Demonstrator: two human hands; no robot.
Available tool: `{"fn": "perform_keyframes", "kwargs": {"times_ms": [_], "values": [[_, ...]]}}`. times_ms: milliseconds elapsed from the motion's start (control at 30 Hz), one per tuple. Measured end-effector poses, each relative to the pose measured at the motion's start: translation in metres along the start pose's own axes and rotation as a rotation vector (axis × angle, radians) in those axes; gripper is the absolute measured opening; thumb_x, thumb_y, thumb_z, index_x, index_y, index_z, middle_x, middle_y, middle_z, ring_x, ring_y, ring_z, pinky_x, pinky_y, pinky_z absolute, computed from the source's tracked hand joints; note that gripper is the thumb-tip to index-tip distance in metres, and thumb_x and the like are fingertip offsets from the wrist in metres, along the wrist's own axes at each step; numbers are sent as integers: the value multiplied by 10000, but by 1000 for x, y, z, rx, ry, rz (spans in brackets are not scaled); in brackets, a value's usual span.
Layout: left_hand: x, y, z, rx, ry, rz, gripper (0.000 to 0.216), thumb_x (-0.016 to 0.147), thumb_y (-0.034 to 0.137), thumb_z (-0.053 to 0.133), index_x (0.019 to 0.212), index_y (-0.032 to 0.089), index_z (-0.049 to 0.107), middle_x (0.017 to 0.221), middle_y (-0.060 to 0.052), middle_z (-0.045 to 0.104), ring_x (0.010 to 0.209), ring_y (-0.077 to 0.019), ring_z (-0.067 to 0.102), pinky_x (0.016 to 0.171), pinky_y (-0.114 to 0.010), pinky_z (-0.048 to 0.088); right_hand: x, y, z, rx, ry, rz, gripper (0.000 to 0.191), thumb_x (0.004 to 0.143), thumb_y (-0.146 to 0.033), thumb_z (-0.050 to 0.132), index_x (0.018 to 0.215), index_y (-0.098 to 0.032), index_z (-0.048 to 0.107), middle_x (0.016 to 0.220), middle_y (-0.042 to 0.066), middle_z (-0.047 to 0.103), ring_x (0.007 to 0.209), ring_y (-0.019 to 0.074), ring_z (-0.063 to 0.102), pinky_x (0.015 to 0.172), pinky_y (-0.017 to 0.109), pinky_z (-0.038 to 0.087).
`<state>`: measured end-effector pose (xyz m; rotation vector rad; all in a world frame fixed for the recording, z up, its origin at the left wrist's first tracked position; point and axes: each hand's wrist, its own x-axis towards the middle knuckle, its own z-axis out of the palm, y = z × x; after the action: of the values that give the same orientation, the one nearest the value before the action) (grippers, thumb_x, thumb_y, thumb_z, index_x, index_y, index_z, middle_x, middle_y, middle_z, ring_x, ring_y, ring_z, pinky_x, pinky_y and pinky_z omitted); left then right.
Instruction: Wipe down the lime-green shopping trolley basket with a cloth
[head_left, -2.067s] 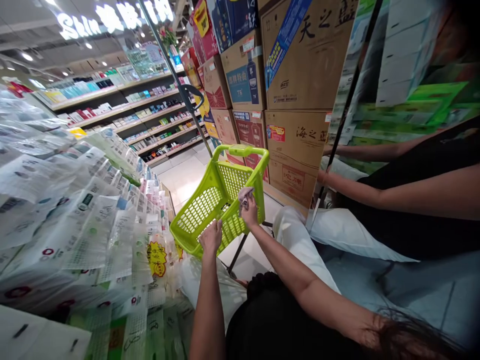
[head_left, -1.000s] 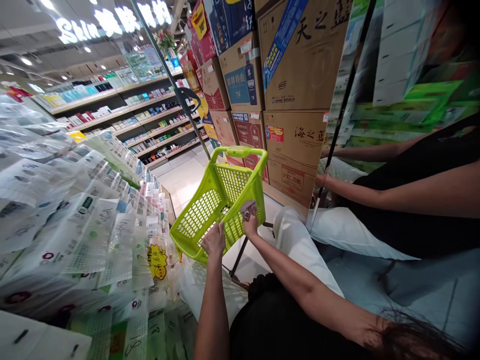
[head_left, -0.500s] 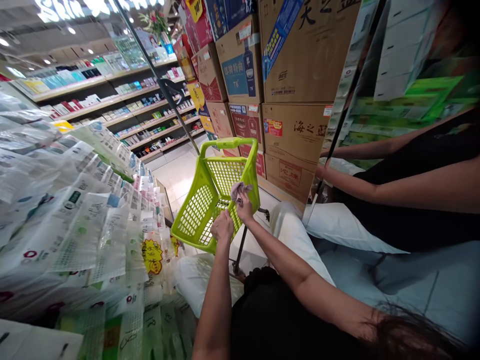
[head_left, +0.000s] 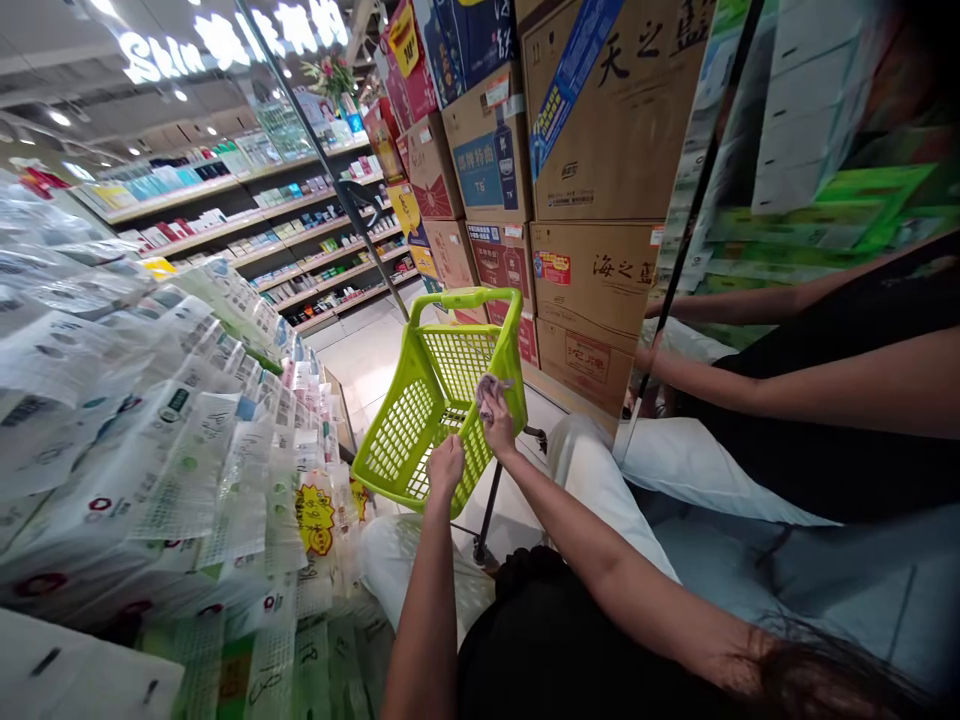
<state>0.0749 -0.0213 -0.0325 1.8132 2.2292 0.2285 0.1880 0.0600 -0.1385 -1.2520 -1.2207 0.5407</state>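
Observation:
A lime-green plastic shopping basket (head_left: 405, 430) sits tilted on a cart frame in front of me. My left hand (head_left: 445, 468) is closed on the basket's near rim. My right hand (head_left: 498, 420) is closed on a small greyish cloth (head_left: 489, 386) and presses it against the basket's right wall near the top edge. The basket's handle (head_left: 471, 298) stands upright at the far end. The inside of the basket looks bare.
Stacked plastic-wrapped paper packs (head_left: 150, 440) fill the left side. Cardboard boxes (head_left: 600, 150) are piled high ahead on the right. Another person in a black top (head_left: 832, 400) stands at my right, with a hand (head_left: 646, 355) on a dark pole. Tiled aisle floor (head_left: 367, 360) runs ahead toward product shelves (head_left: 247, 220).
My left hand has slid along the basket's near rim toward the right. The right hand with the cloth has shifted slightly on the right wall. The basket has tilted and turned a little.

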Motion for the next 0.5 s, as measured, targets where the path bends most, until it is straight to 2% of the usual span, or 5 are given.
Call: {"fn": "perform_keyframes", "kwargs": {"times_ms": [100, 200, 333, 400, 500], "values": [[-1, -17, -6, 58, -75, 36, 545, 1049, 504, 225, 1158, 269, 704, 1222, -103, 748, 1140, -295, 688, 927, -392, 488, -20, 16, -2, -22, -15, 198, 507, 765, -36, 511, 1182, -185, 756, 1258, 128, 720, 1198, 275, 659, 1052, 422, 525], [1, -33, -5, 66, -112, 64, 609, 1041, 571, 183, 1231, 283, 684, 1256, -111, 736, 1186, -308, 673, 959, -411, 482, -25, 21, 4, -34, -3, 299, 438, 742, -36, 543, 1097, -143, 777, 1049, 149, 763, 1054, 306, 711, 963, 460, 567], [4, -40, 3, -8, -97, 115, 617, 1055, 528, 148, 1228, 270, 681, 1268, -113, 730, 1205, -286, 666, 967, -382, 479, -5, 6, 12, -18, 48, 213, 548, 796, -88, 547, 1316, -185, 690, 1362, 126, 652, 1225, 257, 642, 1095, 413, 501], [6, -38, 7, -14, -92, 104, 603, 1057, 518, 165, 1207, 259, 688, 1262, -119, 731, 1205, -286, 665, 975, -381, 477, -3, 4, 12, -14, 49, 136, 586, 781, -89, 548, 1342, -206, 673, 1453, 103, 591, 1310, 238, 586, 1139, 368, 460], [6, -34, 10, -48, -82, 95, 582, 1061, 505, 187, 1210, 243, 686, 1276, -116, 725, 1220, -274, 657, 1000, -372, 468, -20, 12, 7, -25, 8, 182, 471, 733, -89, 556, 1152, -169, 755, 1216, 125, 720, 1143, 257, 676, 1018, 366, 535]]}}
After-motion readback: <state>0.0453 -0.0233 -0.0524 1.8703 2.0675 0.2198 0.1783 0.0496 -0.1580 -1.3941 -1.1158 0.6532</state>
